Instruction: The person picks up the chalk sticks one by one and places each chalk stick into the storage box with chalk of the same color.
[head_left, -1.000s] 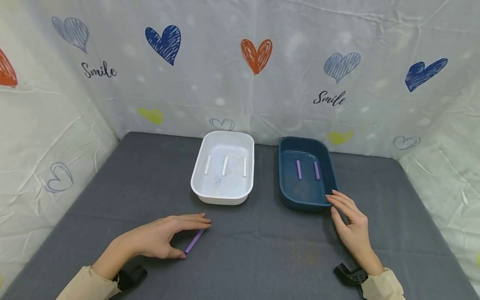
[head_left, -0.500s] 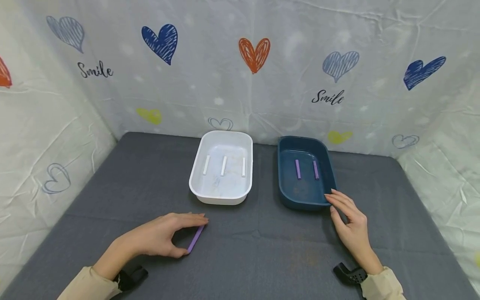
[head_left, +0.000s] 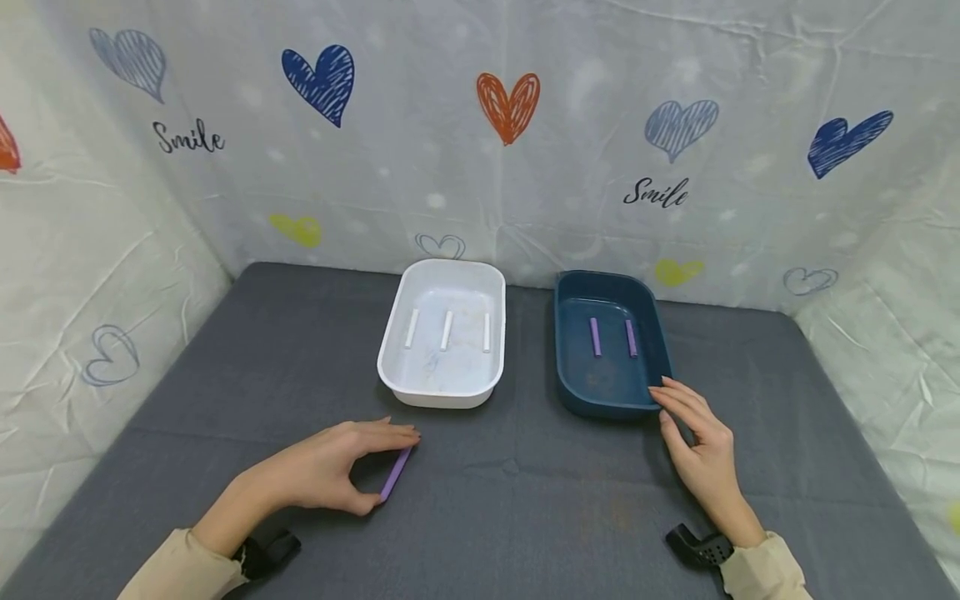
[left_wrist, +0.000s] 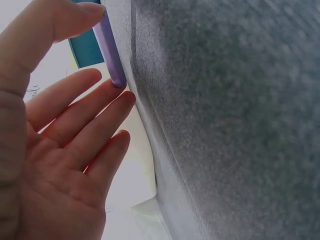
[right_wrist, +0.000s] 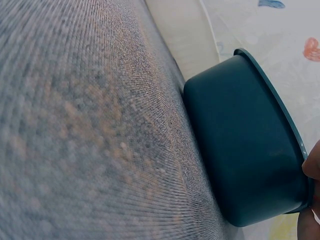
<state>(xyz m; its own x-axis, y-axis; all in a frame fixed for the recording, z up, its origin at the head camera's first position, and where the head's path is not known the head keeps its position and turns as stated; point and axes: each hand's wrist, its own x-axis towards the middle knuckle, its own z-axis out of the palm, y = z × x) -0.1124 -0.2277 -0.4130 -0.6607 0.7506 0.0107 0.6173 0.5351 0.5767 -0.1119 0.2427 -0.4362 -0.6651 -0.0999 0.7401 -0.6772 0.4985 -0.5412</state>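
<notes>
My left hand (head_left: 330,467) pinches a purple chalk stick (head_left: 396,475) lengthwise near the cloth, in front of the white tray. In the left wrist view the thumb meets one end of the purple chalk (left_wrist: 109,50) and a fingertip the other; the remaining fingers spread beside it. My right hand (head_left: 701,446) holds the near right corner of the dark blue tray (head_left: 600,407), fingertips over the rim and thumb outside. Two purple chalk sticks (head_left: 596,337) lie side by side inside that tray. The right wrist view shows the tray's outer wall (right_wrist: 245,135) with fingertips at its rim.
The white tray (head_left: 442,398) stands left of the blue one and holds three white chalk sticks (head_left: 446,331). Both trays rest on a grey cloth-covered table (head_left: 510,517), near its back edge. A white curtain (head_left: 420,108) printed with hearts hangs behind.
My left thumb has moved slightly right and up against the near end of the purple chalk, which has shifted a little the same way. My right hand keeps its place on the blue tray.
</notes>
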